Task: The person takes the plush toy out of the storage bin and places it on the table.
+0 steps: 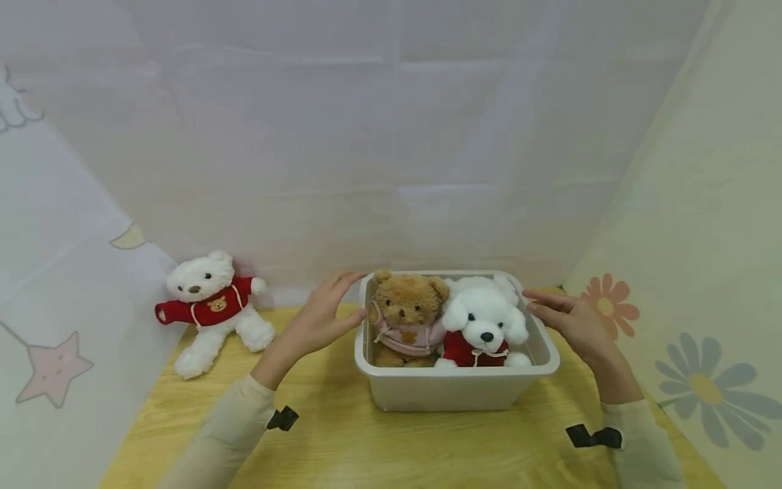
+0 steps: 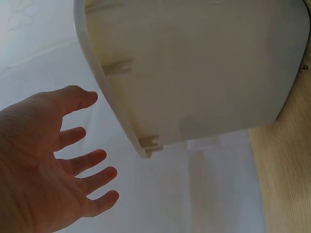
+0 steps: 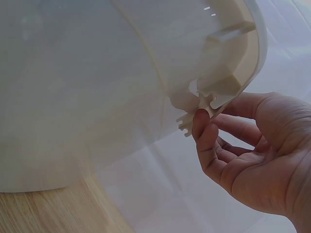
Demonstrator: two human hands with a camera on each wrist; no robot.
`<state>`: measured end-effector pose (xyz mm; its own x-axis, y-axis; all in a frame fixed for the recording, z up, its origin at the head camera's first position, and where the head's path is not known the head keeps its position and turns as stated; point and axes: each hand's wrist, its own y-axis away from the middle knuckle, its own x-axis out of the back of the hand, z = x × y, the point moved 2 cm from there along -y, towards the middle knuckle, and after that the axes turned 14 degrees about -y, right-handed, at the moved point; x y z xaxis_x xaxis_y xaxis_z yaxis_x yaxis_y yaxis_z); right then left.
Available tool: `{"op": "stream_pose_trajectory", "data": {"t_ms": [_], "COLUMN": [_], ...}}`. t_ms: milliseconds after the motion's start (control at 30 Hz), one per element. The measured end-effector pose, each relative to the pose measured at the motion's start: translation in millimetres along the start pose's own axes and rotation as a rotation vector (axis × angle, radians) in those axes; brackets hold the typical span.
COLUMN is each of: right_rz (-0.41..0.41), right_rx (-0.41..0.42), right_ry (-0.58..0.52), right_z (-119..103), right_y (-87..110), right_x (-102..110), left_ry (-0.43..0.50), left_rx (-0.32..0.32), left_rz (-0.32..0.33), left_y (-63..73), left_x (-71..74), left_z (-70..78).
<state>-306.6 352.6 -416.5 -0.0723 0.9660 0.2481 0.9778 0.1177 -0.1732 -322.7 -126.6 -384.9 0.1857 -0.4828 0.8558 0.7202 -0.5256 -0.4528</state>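
Observation:
A white plastic storage bin (image 1: 446, 390) stands on the table, holding a brown teddy bear (image 1: 408, 302) in a pink hoodie and a white plush dog (image 1: 482, 319) in red. White fur shows behind the dog, mostly hidden. My left hand (image 1: 322, 316) is beside the bin's left rim; in the left wrist view its fingers are spread and loosely bent, a small gap from the rim. At the right rim is my right hand (image 1: 574, 326). In the right wrist view, its curled fingers (image 3: 206, 141) lie under the rim's corner, the thumb by the edge.
A white teddy bear (image 1: 216, 305) in a red sweater leans at the table's back left corner. The wooden table (image 1: 342, 448) is bounded by a pale cloth backdrop (image 1: 391, 149) behind and printed side panels, the right one with flowers (image 1: 705, 390).

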Motion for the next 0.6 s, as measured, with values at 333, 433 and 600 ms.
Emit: {"op": "stream_pose_trajectory", "data": {"t_ms": [333,433,600], "right_rz": [0.028,0.032,0.035], "right_rx": [-0.011,-0.016,0.000], "right_ry": [0.011,0.013,0.033], "right_z": [-0.8,-1.8,-2.7], "right_y": [3.6,4.0,0.0], "right_x": [1.2,1.1,-2.1], "left_ry": [-0.127,-0.174,-0.191], "left_rx": [-0.112,-0.129,-0.084], "left_rz": [-0.182,-0.215,-0.189], "left_y": [-51.9,-60.7,-63.2], "left_x": [-31.3,-42.5,-53.0], "left_z": [25.5,27.4,25.1]}}
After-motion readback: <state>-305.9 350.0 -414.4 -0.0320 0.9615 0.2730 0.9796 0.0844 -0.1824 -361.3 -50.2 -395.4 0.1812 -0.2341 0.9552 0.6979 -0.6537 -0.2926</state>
